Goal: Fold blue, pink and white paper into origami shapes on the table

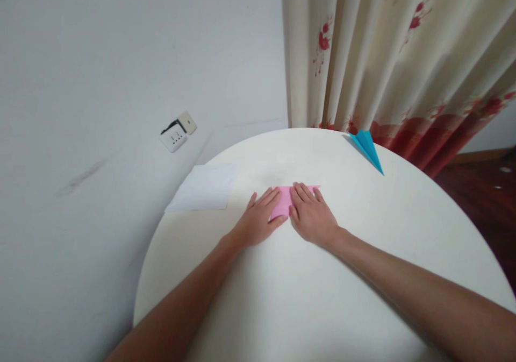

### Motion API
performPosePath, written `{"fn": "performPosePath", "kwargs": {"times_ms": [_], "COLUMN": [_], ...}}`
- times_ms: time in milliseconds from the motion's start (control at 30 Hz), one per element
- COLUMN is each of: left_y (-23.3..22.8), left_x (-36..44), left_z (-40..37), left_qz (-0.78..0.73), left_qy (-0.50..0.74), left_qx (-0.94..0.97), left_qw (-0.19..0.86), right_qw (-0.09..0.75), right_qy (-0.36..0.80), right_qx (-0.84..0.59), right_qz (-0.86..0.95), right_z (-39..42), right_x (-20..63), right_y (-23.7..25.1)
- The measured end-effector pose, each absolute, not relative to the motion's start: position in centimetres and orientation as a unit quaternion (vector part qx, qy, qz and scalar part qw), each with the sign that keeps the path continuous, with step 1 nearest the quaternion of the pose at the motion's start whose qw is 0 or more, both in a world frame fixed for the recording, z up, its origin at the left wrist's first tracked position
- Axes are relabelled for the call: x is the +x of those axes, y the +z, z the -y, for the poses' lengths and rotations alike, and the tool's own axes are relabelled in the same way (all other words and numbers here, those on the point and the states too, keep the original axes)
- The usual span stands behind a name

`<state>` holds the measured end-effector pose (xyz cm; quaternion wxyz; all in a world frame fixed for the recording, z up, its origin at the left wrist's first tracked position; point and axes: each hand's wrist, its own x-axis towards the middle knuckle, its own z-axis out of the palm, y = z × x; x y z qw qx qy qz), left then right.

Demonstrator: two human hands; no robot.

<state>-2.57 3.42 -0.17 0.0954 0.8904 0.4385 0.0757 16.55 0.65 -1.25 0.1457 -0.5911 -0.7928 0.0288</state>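
Observation:
A folded piece of pink paper point(284, 199) lies flat on the white round table point(278, 297). My left hand point(258, 219) rests on its left end, fingers stretched out and the thumb along the near edge. On the right part of the paper lies my right hand point(312, 211), palm down with its fingers extended. Both hands press on the sheet from above, and neither grips it. A pointed corner of the pink paper shows past my right fingers. Much of the paper is hidden under the hands.
White sheets of paper point(203, 187) lie at the table's left edge by the wall. A blue paper plane point(367, 148) sits at the far right edge, in front of a cream and red curtain point(355, 55). A wall socket point(174, 137) is at the left.

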Motion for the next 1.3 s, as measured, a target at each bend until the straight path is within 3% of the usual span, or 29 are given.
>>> {"fn": "performPosePath", "kwargs": {"times_ms": [1300], "left_y": [-0.63], "left_x": [-3.1], "left_z": [-3.65], "left_qz": [-0.424], "left_qy": [0.065], "left_qx": [0.9], "left_qw": [0.075], "right_qw": [0.161], "right_qy": [0.042], "right_qx": [-0.588], "right_qz": [0.791], "right_z": [-0.65], "right_x": [16.65], "right_y": [-1.15]}}
